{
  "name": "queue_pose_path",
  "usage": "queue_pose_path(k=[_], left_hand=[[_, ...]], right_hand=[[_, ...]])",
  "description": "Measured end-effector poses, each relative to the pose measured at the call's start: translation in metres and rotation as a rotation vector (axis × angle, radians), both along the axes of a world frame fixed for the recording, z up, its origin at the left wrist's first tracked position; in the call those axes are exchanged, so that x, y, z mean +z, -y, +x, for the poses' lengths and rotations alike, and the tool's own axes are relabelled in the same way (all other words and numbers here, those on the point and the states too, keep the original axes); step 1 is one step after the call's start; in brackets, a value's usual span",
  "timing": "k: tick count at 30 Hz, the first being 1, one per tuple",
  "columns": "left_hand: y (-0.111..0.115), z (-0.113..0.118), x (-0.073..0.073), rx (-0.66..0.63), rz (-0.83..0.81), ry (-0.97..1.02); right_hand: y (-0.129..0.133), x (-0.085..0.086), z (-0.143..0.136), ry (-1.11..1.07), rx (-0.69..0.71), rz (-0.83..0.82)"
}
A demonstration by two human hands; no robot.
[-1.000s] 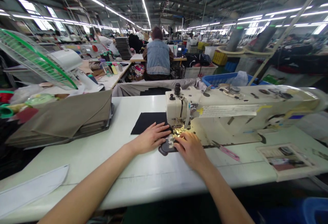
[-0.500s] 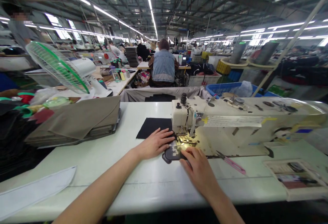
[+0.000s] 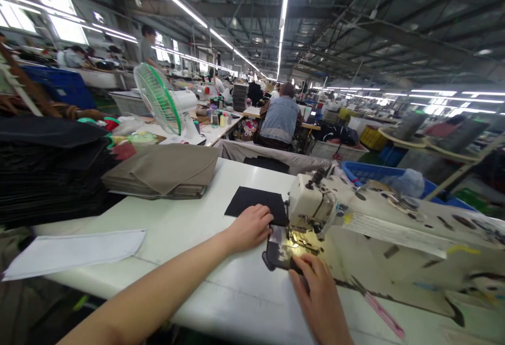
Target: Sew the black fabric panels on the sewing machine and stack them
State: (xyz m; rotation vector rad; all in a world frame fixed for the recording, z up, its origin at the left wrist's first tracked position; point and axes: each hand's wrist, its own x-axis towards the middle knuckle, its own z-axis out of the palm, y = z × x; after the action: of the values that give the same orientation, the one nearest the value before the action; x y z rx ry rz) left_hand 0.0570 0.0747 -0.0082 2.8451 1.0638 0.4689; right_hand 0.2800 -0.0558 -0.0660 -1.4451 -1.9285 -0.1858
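Bare white tabletop (image 3: 189, 229) lies open left of the left hand (image 3: 252, 226). The cream sewing machine head (image 3: 311, 203) blocks the right and rear. A folded tan fabric stack (image 3: 165, 176) stands well apart, far left.

Garment factory: sewing machine (image 3: 315, 205), stacked fabric (image 3: 165, 174) (probably many workstations).

Bright hall, long ceiling tube lights (image 3: 179, 6), window glare upper left, warm lamp pool under sewing machine (image 3: 311, 205), wide-angle bending at edges, distance soft and blurred
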Motion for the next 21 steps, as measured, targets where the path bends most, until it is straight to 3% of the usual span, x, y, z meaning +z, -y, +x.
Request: queue_pose_path(k=[7, 9, 12, 17, 21], left_hand=[[0.005, -0.007, -0.006, 0.256, 0.047, -0.046], [0.002, -0.018, -0.001, 0.347, 0.084, -0.049], [-0.009, -0.052, 0.025, 0.538, 0.139, -0.061], [-0.038, -0.129, 0.078, 0.878, 0.156, -0.109], [-0.060, -0.161, 0.097, 0.874, 0.057, -0.265]], right_hand=[[-0.013, -0.023, 0.022, 0.108, 0.143, 0.135], [-0.017, -0.031, 0.028, 0.118, 0.153, 0.180], [-0.023, -0.040, 0.033, 0.146, 0.183, 0.226], [-0.028, -0.043, 0.037, 0.191, 0.200, 0.269], [-0.025, -0.038, 0.035, 0.184, 0.202, 0.254]])
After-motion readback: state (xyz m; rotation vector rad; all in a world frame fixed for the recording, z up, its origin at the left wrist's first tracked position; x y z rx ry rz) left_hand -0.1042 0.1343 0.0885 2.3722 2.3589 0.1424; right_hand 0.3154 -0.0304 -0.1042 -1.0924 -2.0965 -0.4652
